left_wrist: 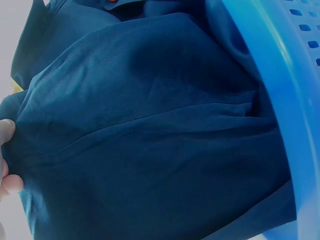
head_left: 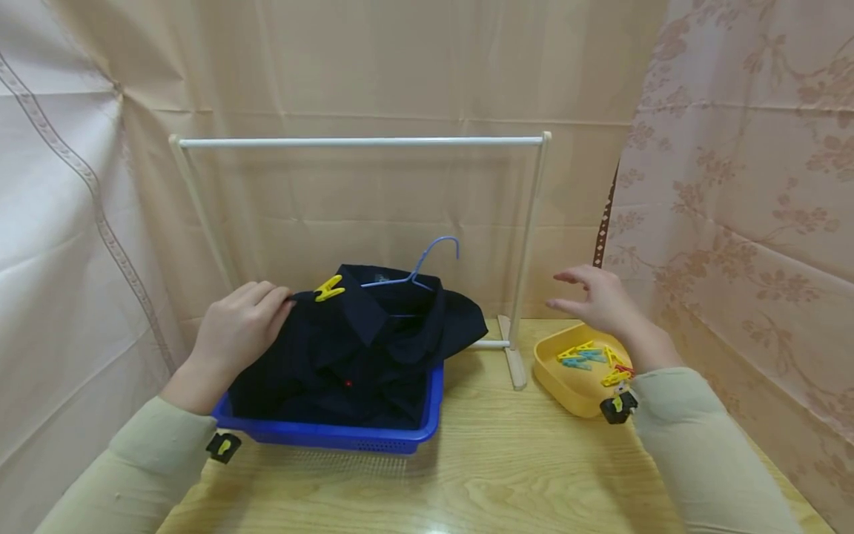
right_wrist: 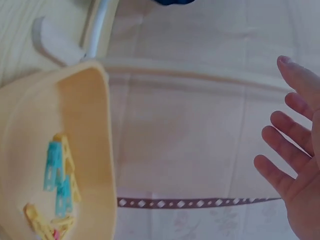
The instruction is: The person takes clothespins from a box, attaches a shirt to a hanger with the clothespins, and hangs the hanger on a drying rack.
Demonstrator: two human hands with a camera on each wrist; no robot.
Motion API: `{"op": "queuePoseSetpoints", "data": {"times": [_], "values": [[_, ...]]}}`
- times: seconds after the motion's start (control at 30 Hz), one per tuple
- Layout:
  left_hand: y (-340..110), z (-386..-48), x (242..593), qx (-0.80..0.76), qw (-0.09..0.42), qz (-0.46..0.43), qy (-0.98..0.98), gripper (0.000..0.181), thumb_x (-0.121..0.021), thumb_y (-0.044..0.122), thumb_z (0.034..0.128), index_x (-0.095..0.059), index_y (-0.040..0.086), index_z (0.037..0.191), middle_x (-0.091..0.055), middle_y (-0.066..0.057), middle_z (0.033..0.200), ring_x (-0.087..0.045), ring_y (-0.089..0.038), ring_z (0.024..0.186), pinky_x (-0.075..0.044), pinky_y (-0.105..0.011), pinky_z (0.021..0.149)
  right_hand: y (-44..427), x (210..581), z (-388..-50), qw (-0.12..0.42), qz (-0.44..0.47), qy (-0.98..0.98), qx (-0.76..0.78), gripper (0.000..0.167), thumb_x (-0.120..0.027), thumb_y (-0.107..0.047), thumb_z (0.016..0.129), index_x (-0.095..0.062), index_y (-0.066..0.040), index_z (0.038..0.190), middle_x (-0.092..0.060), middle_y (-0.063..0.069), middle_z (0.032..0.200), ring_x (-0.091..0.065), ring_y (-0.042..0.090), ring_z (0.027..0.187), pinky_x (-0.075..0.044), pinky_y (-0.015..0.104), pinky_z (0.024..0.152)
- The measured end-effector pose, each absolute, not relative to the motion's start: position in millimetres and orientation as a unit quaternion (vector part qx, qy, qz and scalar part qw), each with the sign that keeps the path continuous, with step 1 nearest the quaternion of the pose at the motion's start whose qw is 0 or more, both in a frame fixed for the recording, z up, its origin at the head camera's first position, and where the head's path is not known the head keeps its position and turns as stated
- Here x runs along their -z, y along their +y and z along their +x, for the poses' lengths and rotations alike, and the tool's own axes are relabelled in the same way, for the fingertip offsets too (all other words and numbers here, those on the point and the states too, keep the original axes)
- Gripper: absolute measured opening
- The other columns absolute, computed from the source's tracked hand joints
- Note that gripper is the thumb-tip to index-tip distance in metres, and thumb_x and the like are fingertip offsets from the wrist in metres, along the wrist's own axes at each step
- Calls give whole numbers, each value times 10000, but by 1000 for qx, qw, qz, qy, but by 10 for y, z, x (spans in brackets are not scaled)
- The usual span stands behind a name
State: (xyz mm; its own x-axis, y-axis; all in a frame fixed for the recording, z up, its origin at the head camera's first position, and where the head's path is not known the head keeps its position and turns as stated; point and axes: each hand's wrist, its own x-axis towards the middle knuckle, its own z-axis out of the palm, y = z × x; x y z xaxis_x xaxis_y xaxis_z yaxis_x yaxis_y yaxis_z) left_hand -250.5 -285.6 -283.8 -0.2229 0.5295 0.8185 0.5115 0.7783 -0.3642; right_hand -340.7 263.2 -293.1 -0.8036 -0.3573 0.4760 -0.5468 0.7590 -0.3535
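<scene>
A dark navy collared shirt point(head_left: 327, 363) lies partly in a blue basket point(head_left: 430, 415), with a blue hanger point(head_left: 420, 267) inside its neck, hook upward. One yellow clothespin point(head_left: 329, 288) is clipped on the shirt's left shoulder. My left hand point(head_left: 243, 326) pinches the shirt at that shoulder, beside the clothespin; in the left wrist view its fingertips point(left_wrist: 7, 131) hold the cloth edge. My right hand point(head_left: 597, 300) is in the air above a yellow tray point(head_left: 554, 389), thumb and fingers apart, holding nothing. The right wrist view shows the spread fingers point(right_wrist: 290, 145) too.
Several yellow, blue and red clothespins point(head_left: 587, 357) lie in the tray. Behind the basket stands a white drying rack with a horizontal bar point(head_left: 360, 142); its right foot point(head_left: 512, 356) is between basket and tray. Curtains point(head_left: 400, 74) close off the back and sides.
</scene>
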Motion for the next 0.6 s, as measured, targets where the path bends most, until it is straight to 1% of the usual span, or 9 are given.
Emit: {"op": "queuePoseSetpoints", "data": {"times": [0.03,0.13,0.2,0.27,0.33,0.47,0.6], "values": [[-2855,-2503,2838,-8,527,-333,-782,151,-740,26,842,-680,-61,950,-645,-171,833,-619,-366,675,-555,-510,543,2655,2946,-3414,189,244,-920,-239,537,-785,-281,915,-612,19,1326,-601,257,1320,-595,420,1097,-495,596,919],[-2855,-2495,2837,-9,527,-331,-783,147,-738,27,846,-679,-61,949,-646,-171,834,-618,-365,675,-555,-509,544,2719,2986,-3433,173,237,-929,-226,566,-782,-297,917,-597,23,1345,-584,273,1348,-591,438,1113,-470,616,953],[-2855,-2489,2838,-9,525,-330,-785,152,-746,26,843,-681,-60,949,-648,-171,835,-620,-363,677,-558,-508,548,2761,3011,-3443,158,230,-933,-226,584,-776,-301,923,-579,25,1365,-563,278,1376,-564,459,1167,-431,635,1006],[-2857,-2484,2842,-10,524,-328,-786,157,-751,25,839,-683,-60,951,-649,-172,836,-621,-361,677,-561,-507,551,2799,3030,-3446,142,222,-937,-229,595,-774,-292,926,-563,27,1381,-542,278,1402,-488,480,1284,-358,657,1073],[-2857,-2484,2845,-8,524,-329,-786,161,-756,23,834,-684,-60,952,-649,-172,837,-622,-361,679,-562,-506,554,2843,3055,-3456,130,213,-941,-227,602,-772,-287,928,-554,31,1390,-527,284,1417,-450,493,1318,-322,666,1095],[-2857,-2486,2843,-9,520,-329,-789,159,-757,25,839,-686,-57,956,-652,-172,843,-624,-358,683,-566,-505,560,2935,3115,-3484,115,202,-949,-215,621,-778,-300,919,-552,39,1389,-513,303,1421,-424,516,1330,-297,685,1098],[-2858,-2475,2830,-15,511,-324,-796,160,-763,31,847,-687,-54,959,-655,-173,847,-629,-351,686,-574,-498,568,3035,3185,-3508,100,198,-953,-206,658,-770,-348,922,-540,43,1398,-486,322,1436,-416,539,1325,-309,698,1080]]}}
